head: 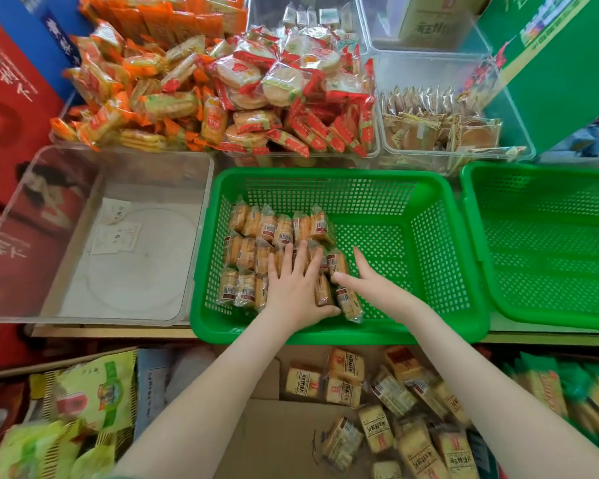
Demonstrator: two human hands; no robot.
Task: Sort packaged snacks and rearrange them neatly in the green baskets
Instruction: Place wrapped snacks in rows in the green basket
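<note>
Left hand (pixel 296 283): fingers straight and spread, palm pressed flat on top of the clear-wrapped golden biscuit packets (pixel 256 243); it clasps nothing. Right hand (pixel 372 283): fingers straight, thumb tip touching the rightmost packet of the middle row, nothing clasped.

Packets sit in the left half of the green perforated plastic basket (pixel 325 176), in three rows running left to right. Each packet stands on edge, long axis near-to-far, barcode labels up (digits too small to read).

Right of the right hand the basket's mesh floor shows bare up to the right wall. Both forearms cross over the near rim.

A second green mesh basket (pixel 550 243) lies just beside on the right, a clear rectangular plastic bin (pixel 153 271) just beside on the left.

Below the shelf edge, yellow printed snack packets (pixel 377 430) lie in a brown cardboard box (pixel 274 426); their characters are too blurred to read
</note>
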